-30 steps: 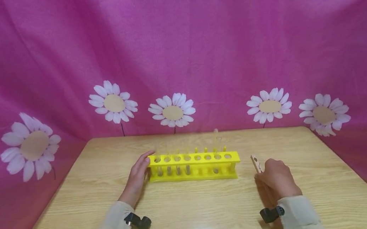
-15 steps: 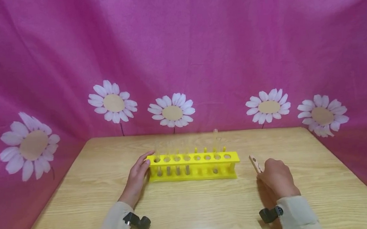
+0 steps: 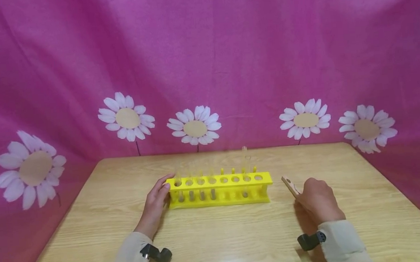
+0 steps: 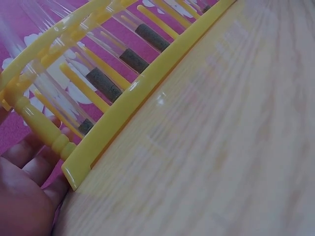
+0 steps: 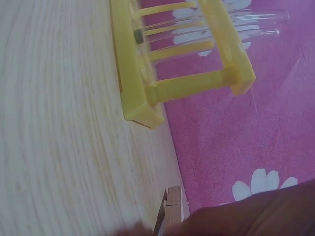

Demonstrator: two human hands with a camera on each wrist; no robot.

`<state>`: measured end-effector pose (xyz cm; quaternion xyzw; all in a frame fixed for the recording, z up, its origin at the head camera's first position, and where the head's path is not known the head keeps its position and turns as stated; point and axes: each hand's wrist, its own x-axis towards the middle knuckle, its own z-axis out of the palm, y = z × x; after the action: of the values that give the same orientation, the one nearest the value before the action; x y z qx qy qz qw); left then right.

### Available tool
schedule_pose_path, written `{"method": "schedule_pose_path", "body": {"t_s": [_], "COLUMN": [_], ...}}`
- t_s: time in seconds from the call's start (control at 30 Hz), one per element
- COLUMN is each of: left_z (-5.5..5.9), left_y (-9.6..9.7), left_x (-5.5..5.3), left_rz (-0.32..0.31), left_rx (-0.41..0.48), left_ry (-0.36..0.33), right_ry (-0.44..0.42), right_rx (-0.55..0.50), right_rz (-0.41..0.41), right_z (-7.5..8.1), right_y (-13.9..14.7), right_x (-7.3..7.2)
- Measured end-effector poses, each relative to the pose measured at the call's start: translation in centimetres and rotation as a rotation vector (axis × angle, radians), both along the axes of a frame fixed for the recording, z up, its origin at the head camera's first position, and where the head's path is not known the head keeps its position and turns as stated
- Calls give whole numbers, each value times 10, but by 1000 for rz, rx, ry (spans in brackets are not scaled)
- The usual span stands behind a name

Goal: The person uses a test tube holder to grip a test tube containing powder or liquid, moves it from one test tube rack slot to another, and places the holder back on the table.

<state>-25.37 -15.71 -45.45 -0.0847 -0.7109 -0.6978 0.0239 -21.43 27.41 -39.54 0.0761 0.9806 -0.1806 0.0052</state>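
Observation:
A yellow test tube rack (image 3: 220,203) stands on the table. My left hand (image 3: 152,211) grips its left end, thumb in front and fingers wrapped behind the end post (image 4: 37,120). Several clear test tubes stand in the left holes, with dark grey matter (image 4: 102,83) at their bottoms. Toward the right end, another tube (image 5: 256,33) has a small dark plug, and a taller clear one (image 3: 245,155) rises beside it. Right of the rack, my right hand (image 3: 319,199) holds a wooden test tube holder (image 3: 289,185), its tip angled up-left; the fingers are mostly hidden beneath the hand.
Short yellow pegs (image 3: 233,171) stick up along the rack's back. The light wood table (image 3: 224,235) ends at a magenta cloth (image 3: 205,66) printed with white daisies. Black wrist cameras (image 3: 156,254) sit on both cuffs.
The tip of the wooden test tube holder has swung slightly left, toward the rack. The left hand keeps its grip on the rack, and the view has shifted a little.

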Motion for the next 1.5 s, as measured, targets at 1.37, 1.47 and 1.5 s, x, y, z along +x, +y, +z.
{"method": "schedule_pose_path", "body": {"t_s": [1.37,1.47,1.5], "left_z": [4,3,2], "left_y": [-2,-1,-2], "left_x": [4,3,4], "left_rz": [-42,-41,-41], "left_rx": [33,44,47], "left_ry": [-15,-12,-13], "right_ry": [396,417,416], "right_rx": [-103,-117,-124], "right_rz": [24,7,0], "right_z": [46,54,56], "right_y": [-30,-35,-36], "right_x": [8,8,8]}}
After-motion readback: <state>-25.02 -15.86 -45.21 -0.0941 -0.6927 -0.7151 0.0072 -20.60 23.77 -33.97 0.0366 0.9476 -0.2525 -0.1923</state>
